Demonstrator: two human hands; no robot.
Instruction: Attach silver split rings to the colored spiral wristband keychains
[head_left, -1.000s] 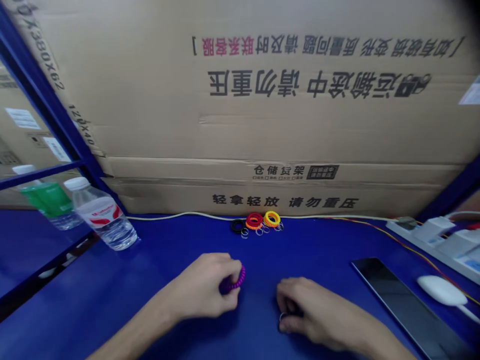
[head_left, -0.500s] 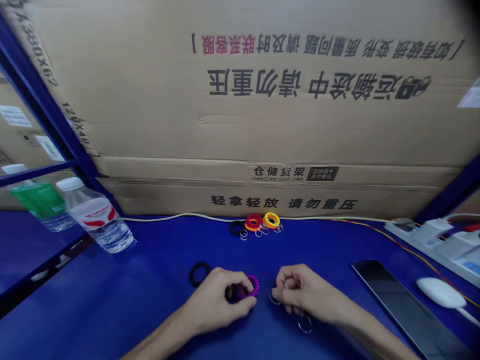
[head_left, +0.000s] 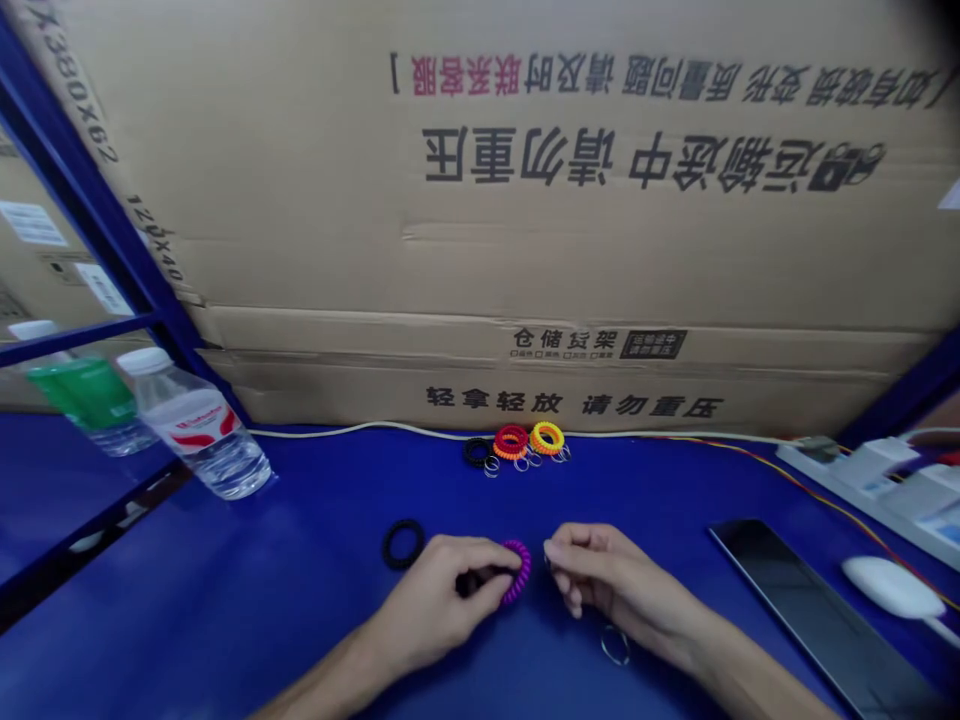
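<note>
My left hand [head_left: 439, 605] is closed on a purple coil band [head_left: 517, 570], pinching it between thumb and fingers just above the blue table [head_left: 315, 600]. My right hand [head_left: 600, 580] is pinched shut right beside the band; what its fingertips hold is too small to make out. A loose metal key ring [head_left: 615, 645] lies on the table under my right wrist. A black coil band [head_left: 403, 544] lies flat just left of my left hand.
Black [head_left: 478, 452], red [head_left: 511, 442] and orange-yellow [head_left: 547, 438] coil bands with key rings lie by the cardboard boxes [head_left: 525, 250] at the back. A water bottle [head_left: 196, 428] and green bottle [head_left: 79, 395] stand left. A dark tablet [head_left: 810, 600], white mouse [head_left: 892, 588] and power strip [head_left: 877, 475] are right.
Both hands moved forward and together. The purple band went from my left fist to a pinch. A black band and a key ring became visible on the table.
</note>
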